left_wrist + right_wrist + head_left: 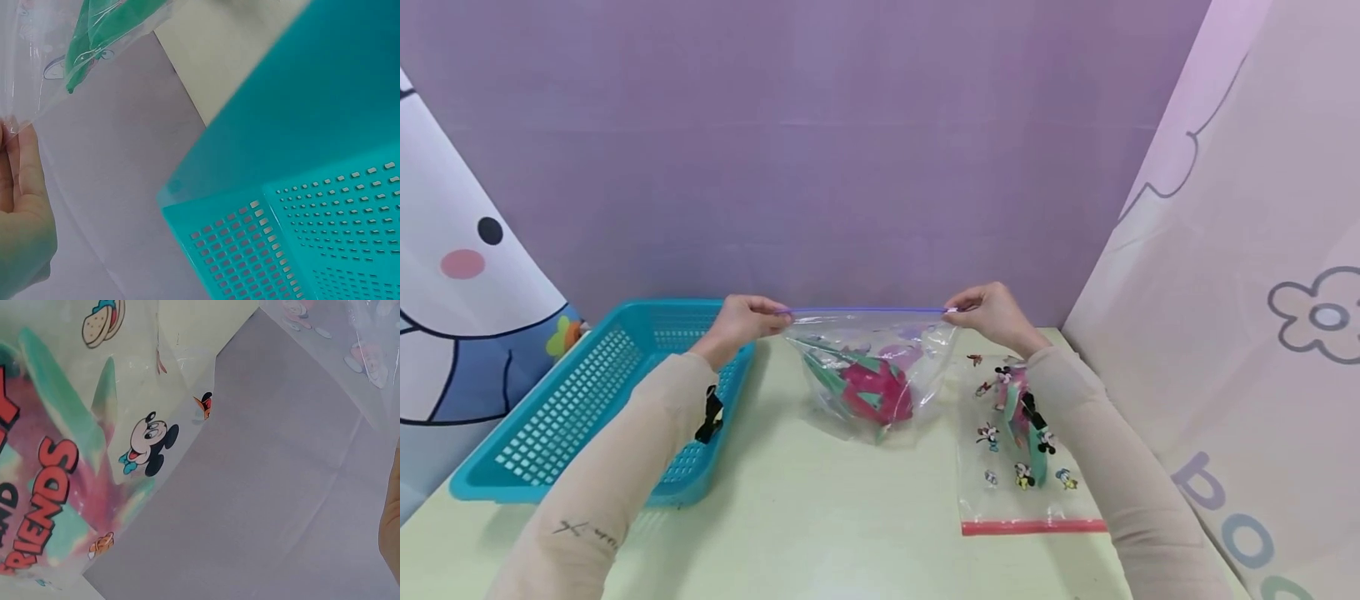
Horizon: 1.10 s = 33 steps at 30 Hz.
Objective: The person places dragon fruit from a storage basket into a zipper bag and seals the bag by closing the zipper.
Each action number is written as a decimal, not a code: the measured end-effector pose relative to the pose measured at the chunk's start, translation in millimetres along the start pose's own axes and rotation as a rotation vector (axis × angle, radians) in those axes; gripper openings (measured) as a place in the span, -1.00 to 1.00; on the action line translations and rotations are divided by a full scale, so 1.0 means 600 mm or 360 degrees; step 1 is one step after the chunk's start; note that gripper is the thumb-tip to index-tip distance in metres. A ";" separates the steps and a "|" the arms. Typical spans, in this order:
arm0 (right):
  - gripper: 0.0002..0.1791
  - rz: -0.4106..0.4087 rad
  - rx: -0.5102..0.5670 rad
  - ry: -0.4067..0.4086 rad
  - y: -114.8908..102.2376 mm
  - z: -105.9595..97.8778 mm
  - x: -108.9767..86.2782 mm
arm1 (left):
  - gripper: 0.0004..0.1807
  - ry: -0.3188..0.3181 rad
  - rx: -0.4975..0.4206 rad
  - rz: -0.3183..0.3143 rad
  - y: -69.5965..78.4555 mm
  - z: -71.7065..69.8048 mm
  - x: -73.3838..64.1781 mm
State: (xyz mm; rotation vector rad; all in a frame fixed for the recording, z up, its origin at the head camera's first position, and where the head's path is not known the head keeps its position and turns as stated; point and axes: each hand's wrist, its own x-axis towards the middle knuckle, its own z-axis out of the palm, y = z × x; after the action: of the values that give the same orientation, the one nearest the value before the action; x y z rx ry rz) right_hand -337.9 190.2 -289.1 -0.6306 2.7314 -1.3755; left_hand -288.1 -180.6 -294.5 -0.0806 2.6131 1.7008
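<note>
A clear zip bag [850, 329] with a blue-purple zip strip hangs stretched between both hands. Inside it sits a pink dragon fruit [876, 392] with green leaf tips. My left hand [741, 321] pinches the strip's left end, thumb and fingers together. At the other end, my right hand [996, 315] pinches the strip beside a small white piece. Green leaf tips [109, 31] show through the plastic in the left wrist view. Only the edge of the right hand [390, 519] shows in the right wrist view.
A second clear bag [1000, 500], with a red zip and cartoon prints, lies on the table [842, 517] under the right forearm. A pink and green dragon fruit [81, 487] is inside it. A turquoise basket [580, 400] stands left, partly behind the left forearm. A purple backdrop closes the far side.
</note>
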 end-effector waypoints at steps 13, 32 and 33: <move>-0.77 -0.0008 -0.0007 0.0036 0.000 -0.007 -0.009 | -0.66 0.0020 0.0010 0.0001 0.003 -0.004 0.002; -0.75 0.0009 -0.0109 0.0085 -0.017 0.004 0.000 | -0.64 -0.0112 0.0096 0.0083 -0.007 -0.014 -0.008; -0.75 0.0009 -0.0109 0.0093 -0.017 0.004 0.000 | -0.64 -0.0111 0.0105 0.0088 -0.006 -0.014 -0.008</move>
State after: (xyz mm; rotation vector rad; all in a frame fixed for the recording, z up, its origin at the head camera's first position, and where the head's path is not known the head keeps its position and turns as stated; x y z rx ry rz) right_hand -333.8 182.9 -282.8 -0.5952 2.8346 -1.3248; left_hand -282.8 -189.6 -294.2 0.0520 2.6412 1.6012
